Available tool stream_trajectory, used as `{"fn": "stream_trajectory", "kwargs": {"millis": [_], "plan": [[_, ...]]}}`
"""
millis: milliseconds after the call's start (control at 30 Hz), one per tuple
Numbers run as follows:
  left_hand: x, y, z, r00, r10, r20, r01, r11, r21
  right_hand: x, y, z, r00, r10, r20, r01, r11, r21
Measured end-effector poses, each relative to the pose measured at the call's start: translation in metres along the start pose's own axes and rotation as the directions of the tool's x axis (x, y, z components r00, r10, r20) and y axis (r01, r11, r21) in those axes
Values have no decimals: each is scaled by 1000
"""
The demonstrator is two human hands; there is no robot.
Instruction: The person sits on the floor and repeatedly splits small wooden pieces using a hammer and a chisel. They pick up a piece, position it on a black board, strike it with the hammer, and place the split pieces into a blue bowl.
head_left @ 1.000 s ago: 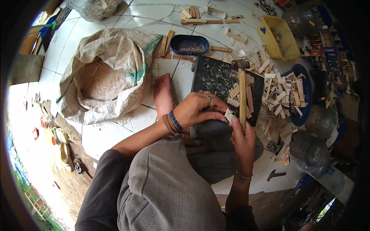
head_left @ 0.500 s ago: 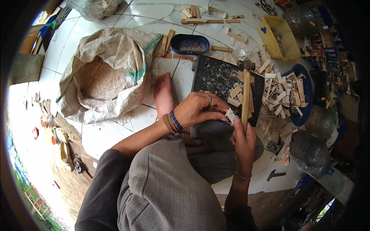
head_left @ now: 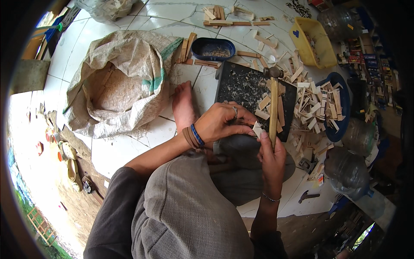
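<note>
A small pale wooden piece (head_left: 257, 129) sits between my two hands above my bent leg. The thumb and fingers of my left hand (head_left: 226, 122) pinch it at its left side. My right hand (head_left: 273, 156) is closed round the wooden handle of a hammer (head_left: 274, 101), and its thumb presses on the same pale piece. The hammer's metal head points away from me, over a black board (head_left: 241, 84) strewn with shavings. Several cut wooden pieces (head_left: 264, 108) lie on the board beside the handle. My right fingertips are partly hidden behind the handle.
A woven sack (head_left: 161, 103) stands open at the left. Beyond the board lies a dark blue tray (head_left: 234, 46). At the right are a heap of wooden pieces (head_left: 308, 114), a blue basin (head_left: 344, 97), a yellow tub (head_left: 332, 60) and a second hammer (head_left: 308, 196).
The hammer has tipped slightly to the left. The pale wooden piece has turned a little between my fingers. Both hands stay nearly where they were.
</note>
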State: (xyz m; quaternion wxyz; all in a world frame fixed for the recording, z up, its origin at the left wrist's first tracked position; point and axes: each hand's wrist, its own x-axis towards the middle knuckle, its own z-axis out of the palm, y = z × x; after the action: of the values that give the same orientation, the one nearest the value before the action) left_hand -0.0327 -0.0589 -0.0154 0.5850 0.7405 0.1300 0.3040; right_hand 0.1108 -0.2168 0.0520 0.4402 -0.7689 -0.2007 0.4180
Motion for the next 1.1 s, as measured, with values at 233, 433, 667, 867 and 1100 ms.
{"fn": "stream_trajectory", "kwargs": {"millis": [233,433,667,867,1100], "plan": [[0,0,0,1000,-28,8,28,1000,-7,1,1,-2,1000,-7,1,7,1000,-20],[0,-1,0,1000,-1,-6,1,1000,1,1,0,0,1000,-4,-14,3,1000,-28],[0,-1,0,1000,9,0,-9,1000,0,0,-4,0,999,29,-15,-30,998,-56],[-1,-2,-1,999,-34,39,39,990,-136,1,-5,0,998,57,-22,-58,997,-52],[19,-13,-23,913,-131,386,310,838,-448,5,-11,-3,998,58,4,-58,994,-91]]}}
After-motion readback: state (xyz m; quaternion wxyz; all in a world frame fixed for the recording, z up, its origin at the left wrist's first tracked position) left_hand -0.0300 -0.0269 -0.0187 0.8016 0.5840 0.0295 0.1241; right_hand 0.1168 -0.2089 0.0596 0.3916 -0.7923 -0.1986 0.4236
